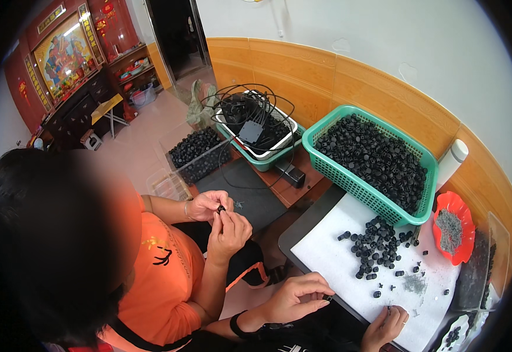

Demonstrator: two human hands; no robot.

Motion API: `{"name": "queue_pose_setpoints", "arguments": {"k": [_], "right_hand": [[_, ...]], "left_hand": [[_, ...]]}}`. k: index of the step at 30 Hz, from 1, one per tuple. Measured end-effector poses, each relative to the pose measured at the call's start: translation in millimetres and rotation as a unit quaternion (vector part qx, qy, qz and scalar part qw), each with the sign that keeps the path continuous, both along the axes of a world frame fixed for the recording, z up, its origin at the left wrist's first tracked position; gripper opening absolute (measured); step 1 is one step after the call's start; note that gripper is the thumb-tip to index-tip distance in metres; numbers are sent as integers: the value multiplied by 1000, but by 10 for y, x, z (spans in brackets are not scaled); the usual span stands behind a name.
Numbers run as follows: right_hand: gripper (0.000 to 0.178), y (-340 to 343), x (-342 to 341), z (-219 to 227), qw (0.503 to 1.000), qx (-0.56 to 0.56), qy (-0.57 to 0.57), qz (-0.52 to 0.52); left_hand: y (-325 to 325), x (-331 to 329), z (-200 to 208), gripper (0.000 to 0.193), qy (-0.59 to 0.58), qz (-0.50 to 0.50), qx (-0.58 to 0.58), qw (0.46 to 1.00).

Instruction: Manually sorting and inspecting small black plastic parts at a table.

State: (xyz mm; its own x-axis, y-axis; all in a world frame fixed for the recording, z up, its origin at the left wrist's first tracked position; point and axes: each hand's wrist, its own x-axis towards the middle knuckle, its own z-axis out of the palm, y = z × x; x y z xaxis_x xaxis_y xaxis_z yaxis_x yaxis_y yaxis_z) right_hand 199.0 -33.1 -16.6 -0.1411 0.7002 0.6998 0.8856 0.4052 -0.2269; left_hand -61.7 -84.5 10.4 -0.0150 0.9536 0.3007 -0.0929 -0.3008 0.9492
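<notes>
My left hand point(296, 299), with a black wristband, is closed over the table's near edge, pinching a small black plastic part point(327, 298) between thumb and forefinger. To its right, my right hand point(385, 328) rests on the white sheet point(320, 249), fingers bent and pressed together. A small dark piece point(389, 308) shows at its fingertips, too small to name. Beyond my hands lies a loose heap of black plastic caps point(376, 246). Several single caps and a little pile of thin grey metal pins point(414, 284) lie nearer my right hand.
A green basket point(312, 146) full of black parts stands behind the sheet. At right are a red dish point(464, 252) of grey pins and a white bottle point(452, 164). On the left, a co-worker in orange point(156, 252) holds a small black part near a clear bin point(200, 170).
</notes>
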Motion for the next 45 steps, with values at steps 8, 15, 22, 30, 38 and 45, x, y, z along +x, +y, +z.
{"name": "queue_pose_setpoints", "arguments": {"k": [8,15,22,30,38,45], "right_hand": [[7,-1,-17,23,1000,3,-1,7],[6,6,6,-16,1000,3,0,3],[6,9,27,-45,1000,8,-10,4],[6,3,20,-57,1000,-10,-8,2],[5,-10,12,-26,1000,-11,-21,1],[7,9,32,-58,1000,2,-14,11]], "left_hand": [[-16,-14,5,26,7,2,5,1000],[-14,-18,8,25,11,-2,2,1000],[-5,-16,-19,26,1,-2,10,1000],[-86,-92,135,27,41,116,60,991],[-494,-939,207,54,1,515,37,856],[-479,-1160,396,45,195,526,-121,819]]}}
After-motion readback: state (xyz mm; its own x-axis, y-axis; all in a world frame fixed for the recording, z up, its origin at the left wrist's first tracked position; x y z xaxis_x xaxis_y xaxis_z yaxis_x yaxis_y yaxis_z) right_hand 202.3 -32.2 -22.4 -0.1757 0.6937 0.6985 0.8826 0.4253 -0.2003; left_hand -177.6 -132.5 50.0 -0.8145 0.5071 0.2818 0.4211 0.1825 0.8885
